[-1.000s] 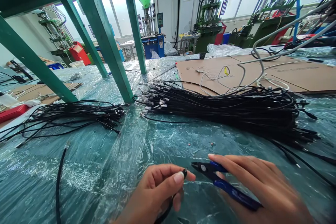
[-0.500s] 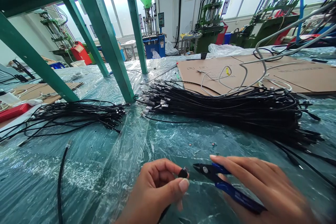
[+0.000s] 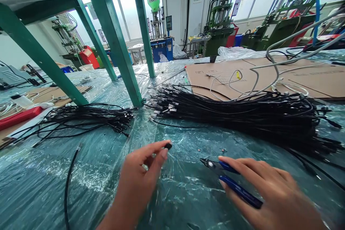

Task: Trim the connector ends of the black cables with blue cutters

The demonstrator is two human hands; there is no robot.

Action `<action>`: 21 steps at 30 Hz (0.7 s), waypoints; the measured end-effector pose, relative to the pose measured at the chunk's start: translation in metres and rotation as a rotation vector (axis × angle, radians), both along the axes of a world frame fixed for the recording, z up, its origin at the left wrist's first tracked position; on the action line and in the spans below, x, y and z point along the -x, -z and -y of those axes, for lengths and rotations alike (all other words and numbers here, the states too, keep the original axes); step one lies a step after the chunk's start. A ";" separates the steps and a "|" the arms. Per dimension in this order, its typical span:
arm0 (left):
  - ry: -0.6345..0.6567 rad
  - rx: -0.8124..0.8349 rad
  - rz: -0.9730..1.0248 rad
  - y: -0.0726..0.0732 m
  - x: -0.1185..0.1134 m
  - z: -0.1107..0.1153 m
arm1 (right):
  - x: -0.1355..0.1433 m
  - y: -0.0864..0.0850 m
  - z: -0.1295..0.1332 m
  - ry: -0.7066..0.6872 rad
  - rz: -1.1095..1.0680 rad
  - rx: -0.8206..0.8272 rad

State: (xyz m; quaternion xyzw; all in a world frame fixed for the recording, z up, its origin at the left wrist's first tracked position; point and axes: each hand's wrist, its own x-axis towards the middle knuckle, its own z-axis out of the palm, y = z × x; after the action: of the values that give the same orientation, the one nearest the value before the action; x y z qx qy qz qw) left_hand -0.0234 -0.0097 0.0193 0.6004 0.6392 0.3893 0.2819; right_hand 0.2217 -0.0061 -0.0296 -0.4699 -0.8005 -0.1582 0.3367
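The left hand point(image 3: 134, 170) pinches a small black piece point(image 3: 168, 146); the right hand point(image 3: 272, 188) holds blue-handled cutters point(image 3: 233, 186).

I can see two bare hands, side by side with a gap between them. The left hand point(image 3: 140, 176) points up and in toward the right one. Its thumb and pointing finger are pinched together at the tips, and its other fingers are mostly hidden behind. Below it, the left arm point(image 3: 115, 214) leans in. The right hand point(image 3: 269, 190) lies with its back up and its fingers toward the left one. Its pointing finger is long and nearly straight, with the thumb apart below it.
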 end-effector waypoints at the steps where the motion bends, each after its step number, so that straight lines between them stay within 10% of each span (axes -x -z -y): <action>1: -0.043 -0.070 -0.121 -0.001 0.005 -0.003 | 0.000 0.002 0.000 0.008 0.005 0.001; 6: -0.194 -0.203 -0.536 0.005 0.030 -0.022 | -0.001 0.005 -0.002 0.000 0.024 -0.022; 21: -0.052 0.008 -0.456 0.023 0.040 -0.044 | -0.002 0.006 -0.005 -0.048 0.005 -0.038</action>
State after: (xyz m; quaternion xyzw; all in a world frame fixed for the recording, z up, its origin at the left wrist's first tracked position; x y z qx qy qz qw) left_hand -0.0632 0.0339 -0.0034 0.6550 0.7032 0.2480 0.1222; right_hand 0.2241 -0.0012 -0.0360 -0.4436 -0.8093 -0.1665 0.3472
